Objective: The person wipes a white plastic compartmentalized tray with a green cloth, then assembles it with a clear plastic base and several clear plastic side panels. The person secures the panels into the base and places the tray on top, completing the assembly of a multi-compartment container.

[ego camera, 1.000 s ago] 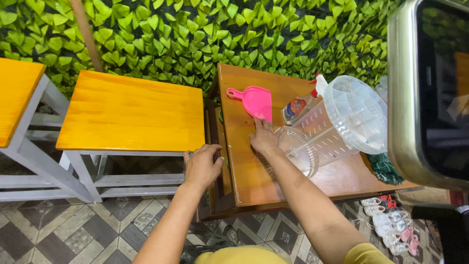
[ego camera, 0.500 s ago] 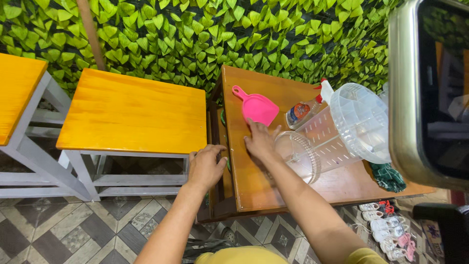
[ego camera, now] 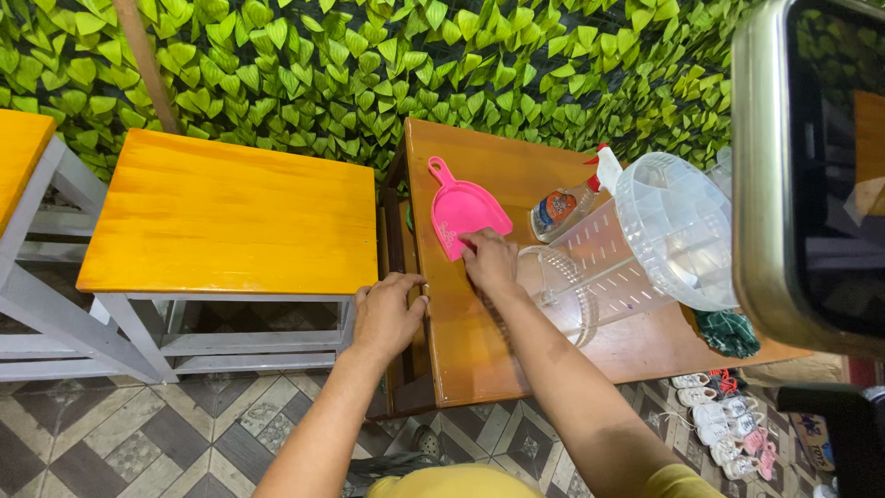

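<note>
My right hand (ego camera: 489, 261) lies flat on the brown table (ego camera: 479, 341), fingers together and stretched forward, their tips touching the near edge of the pink dustpan (ego camera: 464, 217); it grips nothing. The dustpan lies just beyond that hand, its handle pointing away from me toward the leafy wall (ego camera: 369, 74), so its long axis runs roughly front to back, tilted a little to the left. My right hand is clearly the nearer one. My left hand (ego camera: 385, 316) sits left of the dustpan and closer to me, curled loosely over the table's left edge.

Right of the dustpan a clear plastic jug (ego camera: 590, 267) lies on its side, mouth toward me, and I see nothing inside it. A spray bottle (ego camera: 564, 205) lies touching or just beside it, holding some liquid.
</note>
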